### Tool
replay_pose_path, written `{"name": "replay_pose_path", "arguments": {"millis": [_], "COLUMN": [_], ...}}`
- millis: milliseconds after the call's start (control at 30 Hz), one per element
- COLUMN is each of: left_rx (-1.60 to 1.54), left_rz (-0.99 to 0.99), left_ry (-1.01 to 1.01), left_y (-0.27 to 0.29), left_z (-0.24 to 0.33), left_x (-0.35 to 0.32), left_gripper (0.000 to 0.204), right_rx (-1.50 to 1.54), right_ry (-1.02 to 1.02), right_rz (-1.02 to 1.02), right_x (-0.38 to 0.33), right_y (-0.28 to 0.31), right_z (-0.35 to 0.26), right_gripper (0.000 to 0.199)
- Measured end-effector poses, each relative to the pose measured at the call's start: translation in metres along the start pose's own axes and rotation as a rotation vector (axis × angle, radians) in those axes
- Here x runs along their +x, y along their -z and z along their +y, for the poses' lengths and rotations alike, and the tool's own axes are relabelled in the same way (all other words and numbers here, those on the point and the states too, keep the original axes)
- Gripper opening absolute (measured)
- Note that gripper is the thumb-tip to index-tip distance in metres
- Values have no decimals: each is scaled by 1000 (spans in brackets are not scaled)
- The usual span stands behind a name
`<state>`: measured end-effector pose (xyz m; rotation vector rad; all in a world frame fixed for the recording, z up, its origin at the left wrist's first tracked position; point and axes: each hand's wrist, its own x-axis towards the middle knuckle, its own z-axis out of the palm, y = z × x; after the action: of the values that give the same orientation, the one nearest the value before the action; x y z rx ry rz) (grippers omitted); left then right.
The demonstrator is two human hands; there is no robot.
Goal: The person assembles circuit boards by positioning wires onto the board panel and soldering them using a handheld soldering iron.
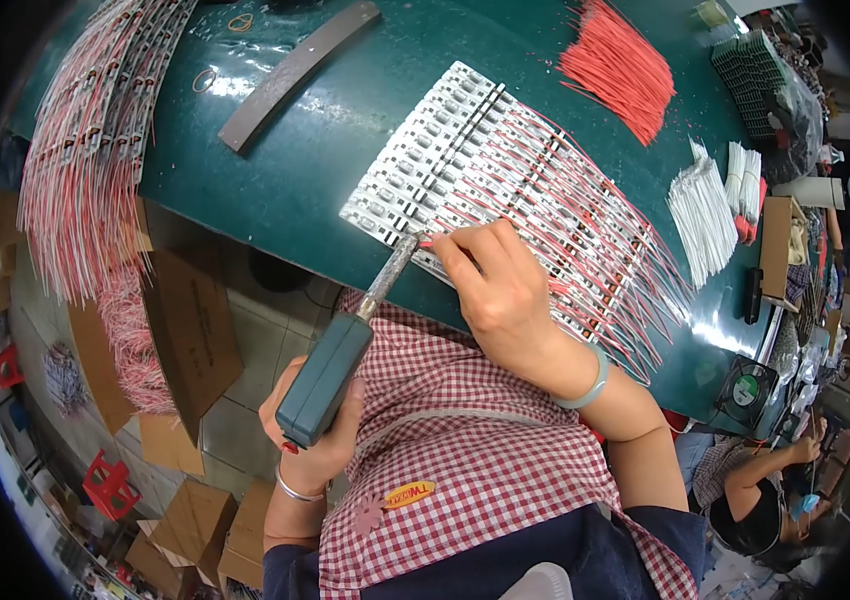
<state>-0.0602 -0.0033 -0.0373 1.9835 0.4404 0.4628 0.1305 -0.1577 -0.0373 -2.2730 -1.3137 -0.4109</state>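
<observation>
My left hand [320, 462] is wrapped round the dark green body of a soldering gun [323, 380]. Its metal barrel reaches up to the near edge of a panel of white connector strips [425, 150]. Right by the tip, my right hand [505, 290] pinches the end of a red wire [426, 241] against the panel. The wire's contact with the strip is too small to make out. Many red and white wires [585, 215] fan out from the panel toward the right, and my right hand and wrist cover some of them.
Red wires [625, 70] lie loose at the far right, near white wire bundles [700, 215]. A curved grey bar [300, 75] rests at the back. Wired strips [95, 130] hang over the left table edge above a cardboard box [190, 330]. A small fan [745, 388] stands right; a co-worker [755, 490] sits beyond.
</observation>
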Motion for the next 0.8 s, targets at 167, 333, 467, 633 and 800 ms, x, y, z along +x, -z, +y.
{"name": "replay_pose_path", "arguments": {"millis": [167, 333, 467, 633, 800], "left_rx": [3, -78, -44, -115, -143], "left_rz": [-20, 16, 84, 101, 98], "left_ry": [7, 203, 178, 126, 188], "left_y": [1, 1, 5, 4, 2], "left_z": [3, -9, -5, -3, -6], "left_x": [3, -14, -17, -14, -19], "left_gripper": [19, 22, 25, 28, 26], "right_rx": [-8, -9, -11, -18, 30], "right_ry": [11, 27, 32, 24, -4], "right_rz": [-40, -60, -61, -50, -43], "right_x": [1, 1, 0, 1, -6], "right_y": [2, 3, 2, 2, 3], "right_z": [0, 1, 1, 0, -3], "right_gripper": [30, 30, 28, 26, 30]}}
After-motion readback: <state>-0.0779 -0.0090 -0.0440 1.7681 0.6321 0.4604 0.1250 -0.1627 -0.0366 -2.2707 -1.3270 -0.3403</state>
